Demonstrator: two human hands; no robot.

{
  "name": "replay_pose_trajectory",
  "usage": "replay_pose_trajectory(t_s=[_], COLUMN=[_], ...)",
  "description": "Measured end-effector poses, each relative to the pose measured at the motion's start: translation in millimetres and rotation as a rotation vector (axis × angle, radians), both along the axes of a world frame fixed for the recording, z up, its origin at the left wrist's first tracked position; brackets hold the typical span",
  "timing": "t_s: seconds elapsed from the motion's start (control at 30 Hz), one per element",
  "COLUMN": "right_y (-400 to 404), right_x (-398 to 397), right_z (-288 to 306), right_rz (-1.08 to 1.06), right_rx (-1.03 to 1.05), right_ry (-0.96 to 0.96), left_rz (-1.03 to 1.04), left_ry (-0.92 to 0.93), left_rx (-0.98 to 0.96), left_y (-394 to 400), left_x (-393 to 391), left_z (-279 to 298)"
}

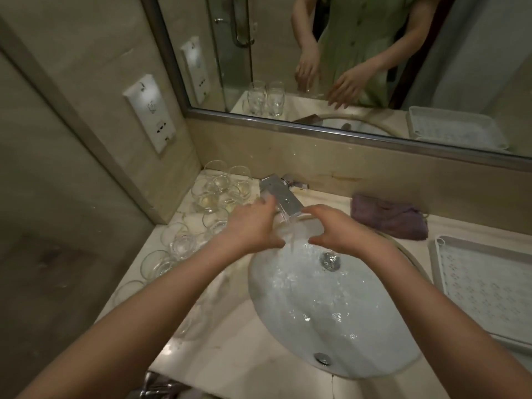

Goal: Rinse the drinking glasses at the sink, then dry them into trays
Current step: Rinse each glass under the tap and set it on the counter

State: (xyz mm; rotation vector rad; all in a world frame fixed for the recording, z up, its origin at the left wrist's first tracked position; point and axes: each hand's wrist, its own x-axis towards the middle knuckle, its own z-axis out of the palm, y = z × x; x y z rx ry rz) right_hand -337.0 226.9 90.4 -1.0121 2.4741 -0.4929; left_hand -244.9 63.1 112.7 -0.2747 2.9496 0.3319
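A clear drinking glass (299, 230) sits between both hands under the chrome faucet (283, 197), with running water pouring onto it. My left hand (250, 226) grips its left side, thumb below and fingers above. My right hand (341, 228) curls round its right side in the same way. Water splashes down into the white sink basin (290, 335). Several more clear glasses (213, 191) stand on the counter left of the sink, back to the corner. A white perforated tray (486, 289) lies on the counter to the right, with nothing in it.
A purple cloth (388, 217) lies crumpled behind the sink at the right. The mirror (374, 53) above the counter reflects the hands, glasses and tray. A wall with a socket panel (149, 113) closes in the left side.
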Motion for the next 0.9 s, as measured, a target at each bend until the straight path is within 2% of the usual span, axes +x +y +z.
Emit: replay_pose_trajectory(t_s=[0.1, 0.2, 0.33, 0.4, 0.53, 0.67, 0.9], right_y=[-27.0, -63.0, -117.4, -143.3, -182.8, -203.5, -225.2], right_x=[-7.1, -12.7, -18.4, -20.6, -28.0, -39.2, -48.5], right_z=[17.7, 28.3, 25.1, 15.7, -16.8, -49.1, -76.7], right_rz=[0.046, 0.115, 0.197, 0.251, 0.359, 0.433, 0.529], right_rx=[-0.063, -0.114, -0.139, -0.089, 0.106, 0.322, 0.413], right_ry=[0.065, 0.127, 0.155, 0.187, 0.275, 0.342, 0.355], left_rz=[0.236, 0.415, 0.597, 0.672, 0.715, 0.794, 0.793], left_ry=[0.156, 0.334, 0.492, 0.519, 0.487, 0.449, 0.370], left_rx=[0.449, 0.598, 0.613, 0.584, 0.462, 0.495, 0.543], left_y=[-34.4, -69.0, -117.5, -138.2, -171.0, -192.9, -209.3], left_x=[5.9, 12.2, 16.8, 18.0, 18.8, 21.0, 16.5], left_z=[11.8, 11.7, 3.6, -2.0, -27.5, -57.9, -94.8])
